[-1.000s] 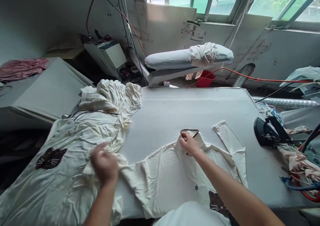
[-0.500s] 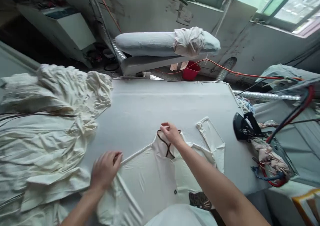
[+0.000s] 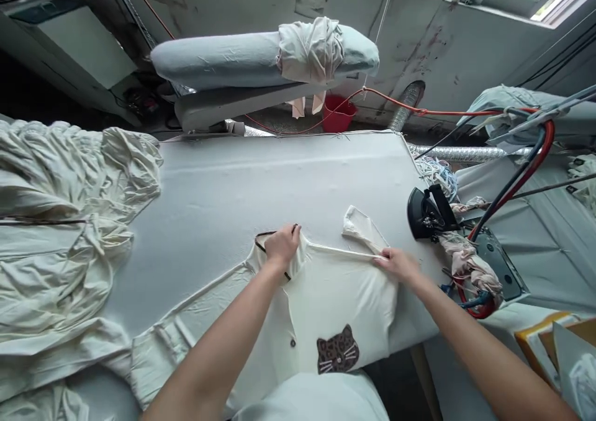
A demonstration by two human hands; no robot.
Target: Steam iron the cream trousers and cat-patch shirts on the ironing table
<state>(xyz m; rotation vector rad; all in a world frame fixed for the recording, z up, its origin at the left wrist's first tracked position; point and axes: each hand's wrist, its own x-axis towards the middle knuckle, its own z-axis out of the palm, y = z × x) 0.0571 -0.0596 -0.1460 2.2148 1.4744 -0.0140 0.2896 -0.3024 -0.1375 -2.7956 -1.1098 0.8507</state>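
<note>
A cream shirt (image 3: 344, 290) lies spread on the pale padded table, its dark-trimmed collar pointing away from me. It has a dark button at the front and a leopard-print cat patch (image 3: 338, 350) low on the right side. My left hand (image 3: 282, 245) is closed on the right side of the collar. Farther right, my right hand (image 3: 395, 264) pinches the shirt at the outer end of its shoulder seam. The shoulder edge runs straight between both hands. Beyond my right hand, the sleeve (image 3: 365, 227) lies folded back on the table.
A heap of cream garments (image 3: 60, 253) covers the left. At the right, a black iron (image 3: 427, 213) stands beside a metal plate (image 3: 500, 262), with red and black hoses above. Behind the table (image 3: 261, 172) are a padded ironing arm (image 3: 214, 59) and a red bucket (image 3: 338, 114).
My left hand has moved from the left shoulder to the collar. My right hand has left the collar for the right shoulder end. The right front now lies flatter, showing the whole cat patch.
</note>
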